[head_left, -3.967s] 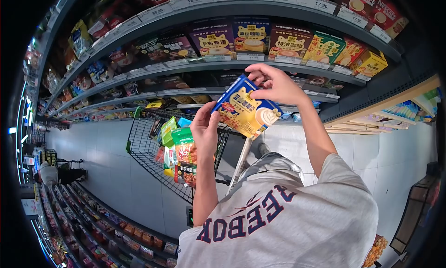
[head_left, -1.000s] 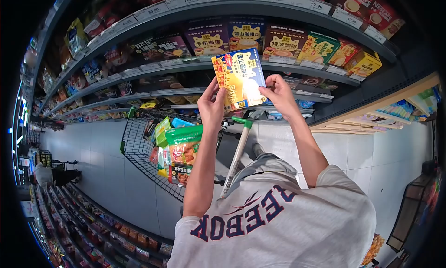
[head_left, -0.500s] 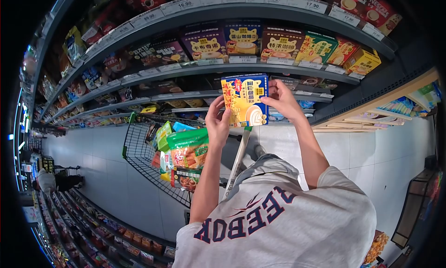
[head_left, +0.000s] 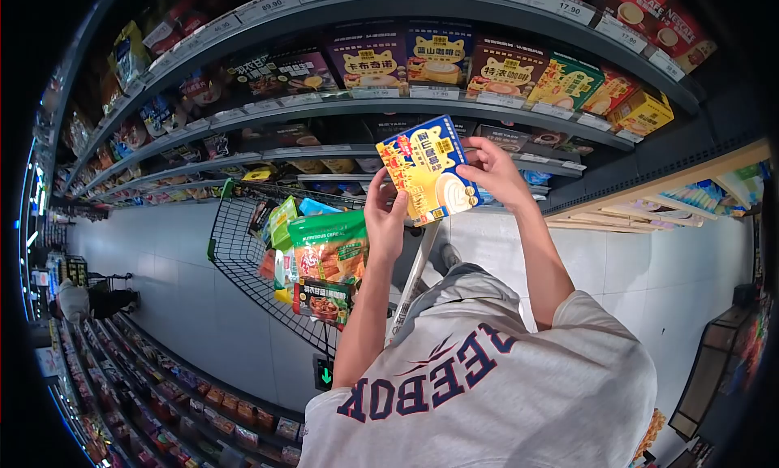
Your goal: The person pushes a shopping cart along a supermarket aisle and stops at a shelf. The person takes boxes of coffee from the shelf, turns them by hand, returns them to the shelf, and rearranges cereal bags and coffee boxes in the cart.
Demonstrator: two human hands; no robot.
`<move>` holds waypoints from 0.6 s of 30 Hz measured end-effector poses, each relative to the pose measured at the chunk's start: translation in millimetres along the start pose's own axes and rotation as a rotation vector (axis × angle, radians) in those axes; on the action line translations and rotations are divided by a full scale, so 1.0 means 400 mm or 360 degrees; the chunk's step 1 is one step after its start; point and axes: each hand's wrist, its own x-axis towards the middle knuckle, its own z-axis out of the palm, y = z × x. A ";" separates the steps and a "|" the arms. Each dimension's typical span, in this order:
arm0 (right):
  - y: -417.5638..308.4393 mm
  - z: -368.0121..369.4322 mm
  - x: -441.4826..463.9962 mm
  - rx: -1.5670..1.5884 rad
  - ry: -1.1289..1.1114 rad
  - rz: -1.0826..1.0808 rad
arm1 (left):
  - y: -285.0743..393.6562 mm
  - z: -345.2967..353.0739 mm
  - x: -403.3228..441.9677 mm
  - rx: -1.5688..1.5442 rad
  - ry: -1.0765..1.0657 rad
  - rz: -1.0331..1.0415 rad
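Between both hands I hold a blue and yellow coffee box point(head_left: 428, 172), its front with a latte cup picture facing me and tilted a little. My left hand point(head_left: 385, 212) grips the lower left edge, thumb on the front. At the right edge, my right hand point(head_left: 492, 172) pinches the box with its thumb on the front; its other fingers are partly hidden behind. Beyond the box, a similar blue coffee box point(head_left: 439, 58) stands on the shelf, beside a purple box point(head_left: 367, 64) and a brown one point(head_left: 503, 68).
A black wire shopping cart point(head_left: 235, 253) stands to my left, holding a green cereal bag point(head_left: 329, 249) and several other packages. Shelves point(head_left: 324, 104) of packaged goods curve across the front. Another person point(head_left: 75, 300) is far left, near a lower-left shelf row point(head_left: 187, 387).
The coffee box has turned clockwise-to-tilted, its top now leaning, and both hands still hold it. The shelves and cart have shifted slightly in view.
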 end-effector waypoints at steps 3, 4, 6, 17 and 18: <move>0.027 0.000 0.012 -0.0076 -0.0031 -0.0054 | 0.000 0.005 -0.003 -0.0190 0.0092 -0.0080; 0.027 0.001 0.013 -0.0094 -0.0036 -0.0055 | 0.000 0.004 -0.003 -0.0198 0.0095 -0.0090; 0.022 0.006 0.011 -0.0085 -0.0033 -0.0061 | 0.003 0.003 -0.004 -0.0212 0.0104 -0.0108; -0.029 -0.006 0.032 -0.0252 -0.0029 -0.0239 | 0.028 -0.006 0.005 0.0130 -0.0010 0.0135; -0.059 -0.008 0.035 -0.0332 -0.0049 -0.0319 | 0.035 -0.004 0.003 0.0182 -0.0023 0.0145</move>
